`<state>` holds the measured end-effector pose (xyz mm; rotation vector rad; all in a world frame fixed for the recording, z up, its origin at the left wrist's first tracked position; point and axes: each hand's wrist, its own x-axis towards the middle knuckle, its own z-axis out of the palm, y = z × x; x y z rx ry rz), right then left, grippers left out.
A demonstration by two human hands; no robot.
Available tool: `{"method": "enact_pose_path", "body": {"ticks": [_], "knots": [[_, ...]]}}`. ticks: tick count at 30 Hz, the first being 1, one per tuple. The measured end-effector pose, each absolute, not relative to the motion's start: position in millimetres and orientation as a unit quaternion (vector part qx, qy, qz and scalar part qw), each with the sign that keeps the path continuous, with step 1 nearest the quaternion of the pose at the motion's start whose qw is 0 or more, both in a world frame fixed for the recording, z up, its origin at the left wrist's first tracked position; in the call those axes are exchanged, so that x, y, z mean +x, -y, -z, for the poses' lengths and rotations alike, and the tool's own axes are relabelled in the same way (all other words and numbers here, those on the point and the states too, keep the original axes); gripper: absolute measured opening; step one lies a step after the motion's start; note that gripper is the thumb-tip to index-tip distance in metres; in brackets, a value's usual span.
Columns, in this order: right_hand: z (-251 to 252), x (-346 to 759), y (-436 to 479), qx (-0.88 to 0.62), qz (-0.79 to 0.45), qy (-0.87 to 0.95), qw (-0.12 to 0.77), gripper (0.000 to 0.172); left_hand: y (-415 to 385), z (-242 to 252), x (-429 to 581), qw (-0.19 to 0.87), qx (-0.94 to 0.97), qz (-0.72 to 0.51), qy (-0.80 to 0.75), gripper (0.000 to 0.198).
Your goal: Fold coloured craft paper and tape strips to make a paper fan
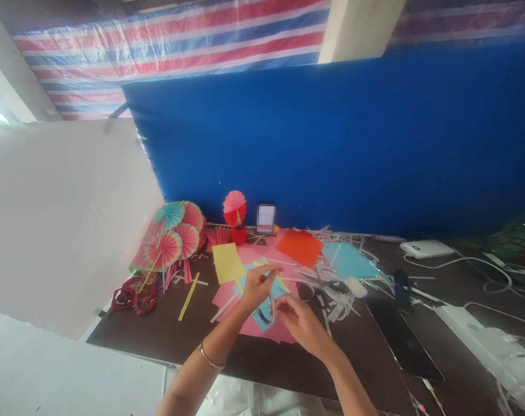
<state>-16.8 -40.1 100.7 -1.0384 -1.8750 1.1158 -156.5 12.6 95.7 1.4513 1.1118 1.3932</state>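
Observation:
My left hand (259, 286), with a bangle on the wrist, is over the middle of the coloured papers. Its fingers are drawn together on a narrow curved white strip (272, 311), which bends in a loop below. Across from it my right hand (298, 318) pinches near the same strip with thumb and fingers; the exact contact is small and blurred. Underneath lie light blue paper (261, 319) and larger pink sheets (249, 328). A yellow sheet (228, 263) is just beyond my left hand, and a red-orange sheet (299, 247) lies farther back.
Pleated paper fans (162, 249) stand at the left beside red-framed glasses (136, 296). A red fan in a pot (235, 209) stands behind. White paper scraps (338, 297), a blue packet (351, 260), a phone (405, 340) and a power strip (470, 329) fill the right.

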Motion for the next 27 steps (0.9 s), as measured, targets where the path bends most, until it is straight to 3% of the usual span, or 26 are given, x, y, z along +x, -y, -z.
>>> {"method": "enact_pose_path", "body": {"ticks": [8, 12, 14, 19, 22, 27], "knots": [[-90, -17, 42, -0.415, -0.261, 0.747, 0.449, 0.011, -14, -92, -158, 0.405, 0.534, -0.575, -0.469, 0.03], [-80, -21, 47, -0.408, -0.232, 0.723, 0.507, 0.011, -16, -86, -157, 0.409, 0.515, -0.594, -0.464, 0.028], [-76, -25, 49, -0.428, -0.246, 0.677, 0.545, 0.005, -16, -84, -156, 0.424, 0.506, -0.597, -0.456, 0.028], [-76, -36, 51, -0.443, -0.42, 0.549, 0.571, 0.038, -15, -88, -155, 0.447, 0.478, -0.599, -0.461, 0.028], [-73, -40, 53, -0.451, -0.486, 0.513, 0.546, 0.035, -14, -88, -153, 0.445, 0.483, -0.595, -0.464, 0.029], [-59, -47, 59, -0.5, -0.42, 0.458, 0.603, 0.029, -13, -83, -149, 0.43, 0.471, -0.614, -0.465, 0.03]]}}
